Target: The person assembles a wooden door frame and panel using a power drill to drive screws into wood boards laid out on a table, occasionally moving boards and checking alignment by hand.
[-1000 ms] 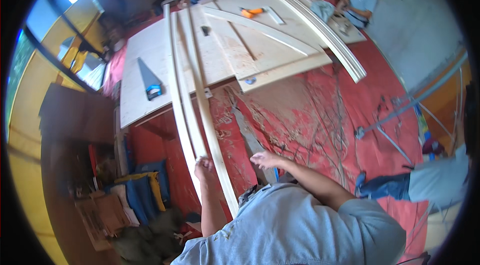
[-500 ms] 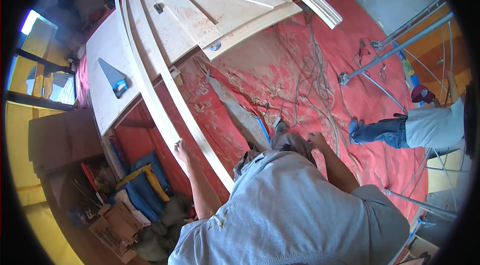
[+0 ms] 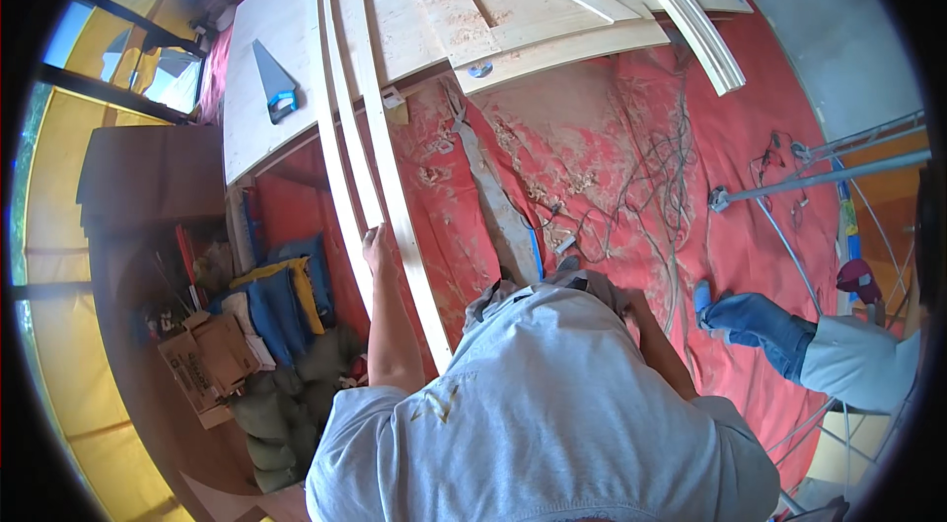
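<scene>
Left hand [image 3: 375, 244] is up at the lower end of the long thin wood strips [image 3: 340, 117], fingers closed around the end of one strip; forearm runs straight up from the grey shirt [image 3: 538, 404], elbow nearly extended. Right hand: forearm drops down behind the shirt on the right side, hand itself hidden, can't tell if it's open or closed.

Strips: three pale, slightly curved laths, side by side. Upper ends lie across the plywood worktop [image 3: 266, 132], lower ends overhang its edge above the red floor covering [image 3: 631, 167]. Longest lath [image 3: 404, 226] runs down past the hand toward the shirt.

On the worktop: handsaw with a blue handle [image 3: 274, 88] left of the strips, curved wood arch pieces [image 3: 681, 9] to the right.

Containers: cardboard box [image 3: 202, 359] at lower left, contents unclear; blue and yellow bags [image 3: 281, 295] heaped beside it.

Floor: sawdust and tangled cable [image 3: 661, 152]. Another person's leg in jeans [image 3: 760, 325] at right.
</scene>
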Demonstrator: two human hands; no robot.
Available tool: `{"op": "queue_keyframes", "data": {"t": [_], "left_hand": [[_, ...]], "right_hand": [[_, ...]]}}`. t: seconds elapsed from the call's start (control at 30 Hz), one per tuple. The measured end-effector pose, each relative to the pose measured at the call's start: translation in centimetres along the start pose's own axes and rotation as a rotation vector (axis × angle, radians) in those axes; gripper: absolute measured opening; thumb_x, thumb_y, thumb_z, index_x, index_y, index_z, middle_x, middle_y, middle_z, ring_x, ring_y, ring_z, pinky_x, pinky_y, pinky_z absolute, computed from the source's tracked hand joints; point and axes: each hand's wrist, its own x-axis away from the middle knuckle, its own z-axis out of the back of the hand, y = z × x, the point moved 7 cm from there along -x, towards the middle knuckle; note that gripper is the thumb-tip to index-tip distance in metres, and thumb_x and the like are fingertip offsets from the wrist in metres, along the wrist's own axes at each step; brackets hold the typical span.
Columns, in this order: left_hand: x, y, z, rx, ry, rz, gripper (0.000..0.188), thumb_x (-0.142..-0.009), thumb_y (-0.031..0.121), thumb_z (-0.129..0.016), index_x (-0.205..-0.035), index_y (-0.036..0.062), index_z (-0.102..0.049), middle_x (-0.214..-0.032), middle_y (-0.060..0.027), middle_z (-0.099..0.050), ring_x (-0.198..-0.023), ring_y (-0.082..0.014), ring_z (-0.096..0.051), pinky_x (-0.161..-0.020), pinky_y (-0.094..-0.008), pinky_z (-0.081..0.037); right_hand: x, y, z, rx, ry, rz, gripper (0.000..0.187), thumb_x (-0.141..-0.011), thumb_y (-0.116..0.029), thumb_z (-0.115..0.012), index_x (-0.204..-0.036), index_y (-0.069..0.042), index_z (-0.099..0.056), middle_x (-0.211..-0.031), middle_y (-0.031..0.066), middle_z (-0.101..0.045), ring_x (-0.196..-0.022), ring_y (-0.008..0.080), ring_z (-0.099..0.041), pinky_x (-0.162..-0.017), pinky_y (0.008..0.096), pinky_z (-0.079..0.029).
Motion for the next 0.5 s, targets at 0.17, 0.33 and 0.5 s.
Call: {"op": "queue_keyframes", "data": {"t": [0.17, 0.33, 0.5], "left_hand": [[1.8, -1.0, 0.6, -0.679, 0.07, -0.29, 0.092, -0.088, 0.048, -0.079, -0.154, -0.001, -0.038, -0.146, -0.0288, -0.054, -0.136, -0.0401, -0.053, -0.112, -0.0453, -0.044], [7.2, -0.1, -6.7, -0.945, 0.032, -0.607, 0.113, -0.083, 0.045, -0.082, -0.162, 0.0038, -0.014, -0.154, -0.0272, -0.044, -0.134, -0.0463, -0.052, -0.109, -0.0524, -0.046], [7.8, -1.3, -3.5, -1.065, 0.154, -0.269, 0.103, -0.083, 0.022, -0.077, -0.162, 0.0046, -0.013, -0.151, -0.0247, -0.046, -0.13, -0.0436, -0.056, -0.105, -0.0517, -0.051]], "right_hand": [[2.1, -11.8, 1.2, -0.121, 0.037, 0.049, 0.039, -0.104, -0.032, -0.058, -0.12, 0.003, -0.061, -0.089, 0.0132, -0.071, -0.071, 0.0242, -0.07, -0.061, 0.0387, -0.059], [-4.8, -8.2, 7.7, -0.082, -0.007, 0.233, 0.02, -0.102, -0.028, -0.061, -0.104, -0.009, -0.061, -0.073, 0.005, -0.063, -0.061, 0.0222, -0.066, -0.053, 0.0378, -0.056], [-1.0, -5.1, 3.7, -0.048, -0.015, -0.035, 0.02, -0.093, -0.024, -0.066, -0.1, -0.005, -0.068, -0.075, 0.0091, -0.067, -0.066, 0.0254, -0.068, -0.054, 0.0408, -0.056]]}}
